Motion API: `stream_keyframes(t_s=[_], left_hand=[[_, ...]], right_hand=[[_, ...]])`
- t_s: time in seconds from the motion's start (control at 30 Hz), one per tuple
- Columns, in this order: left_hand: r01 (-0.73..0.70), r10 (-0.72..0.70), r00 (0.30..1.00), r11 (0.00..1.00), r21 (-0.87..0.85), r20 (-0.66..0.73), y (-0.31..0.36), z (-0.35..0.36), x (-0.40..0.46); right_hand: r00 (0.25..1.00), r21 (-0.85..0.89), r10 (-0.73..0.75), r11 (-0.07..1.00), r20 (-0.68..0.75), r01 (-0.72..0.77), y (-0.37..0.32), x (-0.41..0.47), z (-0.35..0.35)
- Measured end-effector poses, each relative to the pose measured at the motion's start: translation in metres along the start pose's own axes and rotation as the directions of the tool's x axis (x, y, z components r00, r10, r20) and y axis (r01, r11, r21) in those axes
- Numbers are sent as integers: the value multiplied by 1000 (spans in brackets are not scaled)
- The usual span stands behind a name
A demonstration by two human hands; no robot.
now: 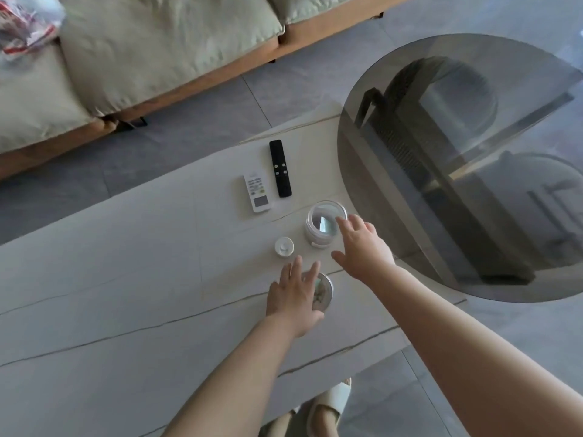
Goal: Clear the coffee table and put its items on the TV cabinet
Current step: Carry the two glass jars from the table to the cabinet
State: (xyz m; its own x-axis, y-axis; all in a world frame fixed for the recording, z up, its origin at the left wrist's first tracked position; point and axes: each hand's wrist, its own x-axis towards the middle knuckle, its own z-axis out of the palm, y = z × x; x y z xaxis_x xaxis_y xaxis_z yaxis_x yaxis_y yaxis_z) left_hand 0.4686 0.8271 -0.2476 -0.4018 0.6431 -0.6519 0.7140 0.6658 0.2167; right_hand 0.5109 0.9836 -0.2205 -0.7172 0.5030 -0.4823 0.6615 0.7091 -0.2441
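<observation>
On the pale stone coffee table (110, 279) lie a white remote (257, 193) and a black remote (279, 168) side by side. Nearer me stand a clear-lidded white jar (323, 227), a small white lidded pot (284, 246) and a round metal-rimmed tin (325, 293). My left hand (295, 299) hovers with spread fingers over the tin, covering its left part. With fingers straight, my right hand (362, 247) reaches to the jar, fingertips at its right rim. Neither hand holds anything.
A round smoked-glass tabletop (473, 74) overlaps the stone table on the right. A beige sofa (142, 58) with a wooden base stands across the grey tiled floor, a plastic bag (25, 23) on it. My slippered feet (325, 405) show below the table's near edge.
</observation>
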Motion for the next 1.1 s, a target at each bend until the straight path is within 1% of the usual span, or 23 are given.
stream_keyframes(t_s=[0.13, 0.27, 0.33, 0.47, 0.53, 0.6, 0.7, 0.77, 0.97, 1.1], left_hand=[[-67, 68, 997, 998, 14, -41, 3, 10, 18], [-132, 132, 990, 991, 15, -39, 6, 11, 28], [-139, 139, 990, 990, 6, -37, 7, 13, 28], [-104, 105, 994, 993, 57, -13, 9, 16, 25], [-70, 70, 998, 994, 87, -5, 10, 17, 23], [-25, 28, 999, 995, 95, -25, 14, 17, 20], [36, -33, 998, 998, 59, -52, 19, 16, 15], [49, -47, 997, 998, 38, -64, 21, 13, 12], [-21, 25, 999, 993, 116, -26, 37, -1, -3], [-126, 127, 992, 977, 170, 6, 62, -13, -24]], right_hand=[[998, -61, -69, 996, -12, 68, 3, 33, 15], [996, -66, -84, 994, 18, 85, -1, 53, 27], [996, -54, -86, 995, 22, 87, -1, 60, 30], [994, -36, -93, 995, -54, 92, 2, 60, 33], [995, -21, -82, 996, -56, 81, 7, 52, 37], [996, -8, -75, 997, -50, 75, 14, 39, 40], [998, -7, -61, 998, -27, 60, 26, 16, 46], [999, -3, -31, 1000, -11, 31, 34, -2, 49], [998, 51, 59, 997, -9, -58, 55, -68, 52], [985, 121, 167, 979, -40, -161, 60, -121, 44]])
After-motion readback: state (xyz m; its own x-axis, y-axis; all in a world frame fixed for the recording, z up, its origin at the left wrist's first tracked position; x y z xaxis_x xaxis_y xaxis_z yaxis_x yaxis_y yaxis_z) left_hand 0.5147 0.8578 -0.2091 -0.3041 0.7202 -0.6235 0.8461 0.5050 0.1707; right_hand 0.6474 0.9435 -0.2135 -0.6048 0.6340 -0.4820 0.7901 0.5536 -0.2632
